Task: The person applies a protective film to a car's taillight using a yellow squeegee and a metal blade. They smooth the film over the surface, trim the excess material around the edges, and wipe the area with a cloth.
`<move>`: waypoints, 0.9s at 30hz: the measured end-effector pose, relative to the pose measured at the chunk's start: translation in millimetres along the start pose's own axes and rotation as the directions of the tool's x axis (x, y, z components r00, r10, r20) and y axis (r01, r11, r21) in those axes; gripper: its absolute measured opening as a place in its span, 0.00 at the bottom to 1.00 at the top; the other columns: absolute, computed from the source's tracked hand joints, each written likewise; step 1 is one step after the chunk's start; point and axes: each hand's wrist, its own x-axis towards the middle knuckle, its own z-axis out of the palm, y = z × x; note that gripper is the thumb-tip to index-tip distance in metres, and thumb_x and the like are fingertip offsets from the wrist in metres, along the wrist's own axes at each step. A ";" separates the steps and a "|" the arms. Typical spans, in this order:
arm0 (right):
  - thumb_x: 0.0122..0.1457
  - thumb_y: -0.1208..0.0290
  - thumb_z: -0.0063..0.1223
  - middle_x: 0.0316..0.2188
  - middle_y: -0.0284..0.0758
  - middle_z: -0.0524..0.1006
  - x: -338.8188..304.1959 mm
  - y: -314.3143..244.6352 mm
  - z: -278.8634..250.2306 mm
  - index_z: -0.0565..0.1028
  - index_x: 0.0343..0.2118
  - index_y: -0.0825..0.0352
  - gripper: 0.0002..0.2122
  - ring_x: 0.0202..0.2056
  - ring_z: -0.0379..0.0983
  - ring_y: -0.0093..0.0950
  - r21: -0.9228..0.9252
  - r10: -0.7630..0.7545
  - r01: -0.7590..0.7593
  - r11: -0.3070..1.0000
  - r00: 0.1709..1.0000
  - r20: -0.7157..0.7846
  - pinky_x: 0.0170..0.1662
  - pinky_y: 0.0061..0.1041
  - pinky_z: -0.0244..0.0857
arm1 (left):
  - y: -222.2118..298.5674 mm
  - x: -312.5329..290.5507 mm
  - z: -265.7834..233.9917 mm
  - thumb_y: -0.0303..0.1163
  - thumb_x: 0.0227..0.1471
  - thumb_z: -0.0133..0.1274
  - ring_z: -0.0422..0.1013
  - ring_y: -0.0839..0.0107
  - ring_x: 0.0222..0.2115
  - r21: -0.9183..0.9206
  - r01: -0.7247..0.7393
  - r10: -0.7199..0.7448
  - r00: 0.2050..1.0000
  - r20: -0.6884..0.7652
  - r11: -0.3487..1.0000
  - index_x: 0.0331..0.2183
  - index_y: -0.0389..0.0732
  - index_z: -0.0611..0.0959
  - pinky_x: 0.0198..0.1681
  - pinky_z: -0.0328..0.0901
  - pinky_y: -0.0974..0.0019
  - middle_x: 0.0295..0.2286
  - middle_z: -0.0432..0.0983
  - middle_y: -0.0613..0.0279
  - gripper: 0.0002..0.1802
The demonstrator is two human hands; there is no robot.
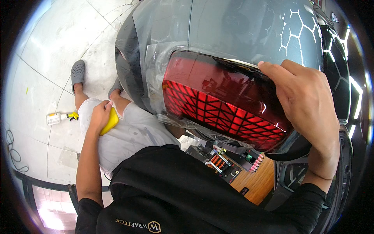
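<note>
At the car's rear corner sits a red tail light (222, 99) with a dark geometric pattern. My right hand (304, 93) is closed round its upper right edge, one digit's tip by the narrow gap next to the grey body panel (237, 23). The other fingertips are hidden. Clear, wrinkled film (154, 64) clings to the panel left of the light and hangs loose below it. Down by my thigh, my left hand (100, 115) grips a flat yellow squeegee (110, 121).
A white spray bottle (54, 118) with a yellow trigger lies on the tiled floor (50, 78), left of my legs. Farther left is a coiled cable (14, 156). Under the tail light, a wooden-topped bench (255, 185) with tools and bottles shows beyond the car.
</note>
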 end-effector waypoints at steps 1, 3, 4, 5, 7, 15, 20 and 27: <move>0.49 0.83 0.53 0.21 0.40 0.72 -1.7 -0.4 -1.4 0.77 0.41 0.67 0.14 0.21 0.71 0.41 0.011 0.014 -0.014 1.000 1.000 0.003 0.24 0.36 0.63 | -1.1 0.4 0.6 0.45 0.61 0.46 0.76 0.43 0.35 0.000 -0.008 0.008 1.000 0.000 1.000 0.44 0.32 0.81 0.41 0.68 0.53 0.32 0.78 0.35 0.24; 0.49 0.83 0.53 0.21 0.41 0.72 -4.9 -0.3 -3.7 0.77 0.41 0.67 0.14 0.20 0.70 0.40 0.009 0.031 -0.031 0.999 0.999 0.011 0.24 0.36 0.62 | -4.1 1.8 1.8 0.45 0.61 0.46 0.76 0.43 0.35 0.000 -0.026 0.026 1.000 0.001 1.000 0.44 0.31 0.81 0.41 0.68 0.53 0.32 0.78 0.35 0.25; 0.50 0.83 0.53 0.21 0.41 0.72 -6.4 0.0 -4.6 0.77 0.41 0.67 0.14 0.20 0.70 0.40 -0.004 0.034 -0.034 0.999 0.999 0.015 0.24 0.36 0.62 | -4.9 2.0 2.2 0.45 0.61 0.46 0.76 0.43 0.36 0.001 -0.026 0.026 1.000 -0.003 1.000 0.44 0.31 0.81 0.41 0.68 0.53 0.32 0.78 0.34 0.25; 0.50 0.83 0.53 0.21 0.41 0.72 -7.8 0.3 -5.2 0.77 0.41 0.67 0.14 0.20 0.70 0.40 -0.016 0.037 -0.037 0.999 0.999 0.019 0.24 0.35 0.62 | -5.7 1.8 2.7 0.45 0.61 0.46 0.76 0.43 0.36 0.001 -0.026 0.026 1.000 -0.007 1.000 0.44 0.31 0.81 0.41 0.68 0.53 0.32 0.78 0.34 0.25; 0.50 0.84 0.52 0.21 0.41 0.71 -11.1 0.9 -6.5 0.77 0.41 0.67 0.14 0.21 0.70 0.40 -0.015 0.044 -0.044 0.999 0.999 0.017 0.24 0.36 0.62 | -4.3 2.0 3.2 0.45 0.61 0.47 0.76 0.43 0.36 0.009 -0.030 0.030 0.999 -0.012 1.000 0.44 0.31 0.81 0.42 0.68 0.54 0.33 0.78 0.34 0.25; 0.51 0.84 0.52 0.21 0.41 0.71 -21.0 4.5 -8.8 0.77 0.41 0.68 0.14 0.21 0.70 0.39 0.005 0.067 -0.067 0.998 0.998 0.011 0.25 0.35 0.62 | -4.2 2.4 3.6 0.45 0.61 0.47 0.76 0.44 0.38 0.039 -0.027 0.027 1.000 -0.004 0.999 0.44 0.31 0.81 0.43 0.68 0.54 0.34 0.79 0.36 0.25; 0.51 0.84 0.52 0.21 0.42 0.71 -24.4 4.8 -11.9 0.78 0.41 0.68 0.13 0.21 0.70 0.39 0.031 0.088 -0.088 0.996 0.996 0.018 0.25 0.35 0.62 | -4.0 2.2 3.1 0.45 0.61 0.47 0.76 0.43 0.38 0.044 -0.036 0.036 0.999 0.003 0.998 0.44 0.31 0.81 0.43 0.68 0.54 0.34 0.79 0.35 0.25; 0.52 0.84 0.52 0.21 0.41 0.72 -29.9 6.7 -14.0 0.77 0.40 0.70 0.12 0.21 0.71 0.38 0.028 0.108 -0.108 0.994 0.994 0.012 0.25 0.34 0.62 | -1.3 1.7 2.7 0.45 0.61 0.47 0.76 0.43 0.37 0.046 -0.034 0.034 0.999 0.007 0.998 0.43 0.31 0.81 0.43 0.68 0.54 0.34 0.79 0.34 0.25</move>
